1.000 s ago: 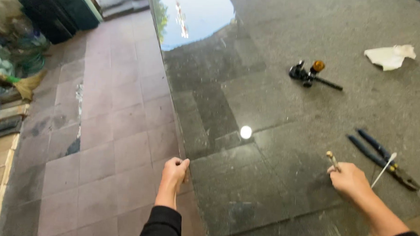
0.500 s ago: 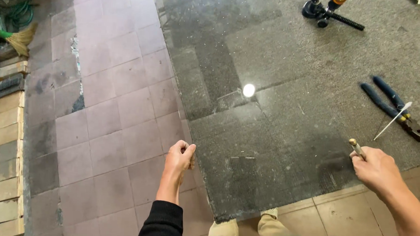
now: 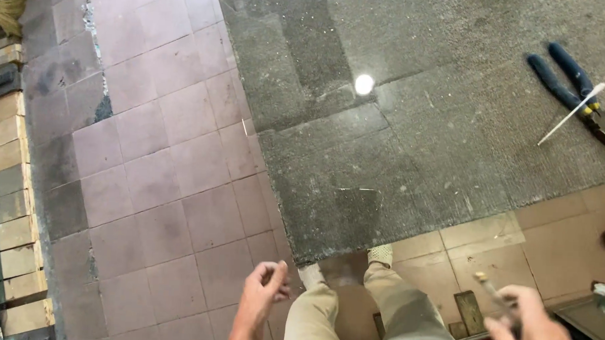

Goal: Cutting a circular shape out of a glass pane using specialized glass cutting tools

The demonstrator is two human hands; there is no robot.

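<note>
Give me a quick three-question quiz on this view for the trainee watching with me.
1. True or false: the pliers lie on the grey mat.
2. Which hand grips a thin metal tool: A left, B right?
3. What lies across the pliers?

Key: 1 true. 2 B, the right hand; the left hand is loosely curled with nothing visible in it. 3 a thin white stick.
</note>
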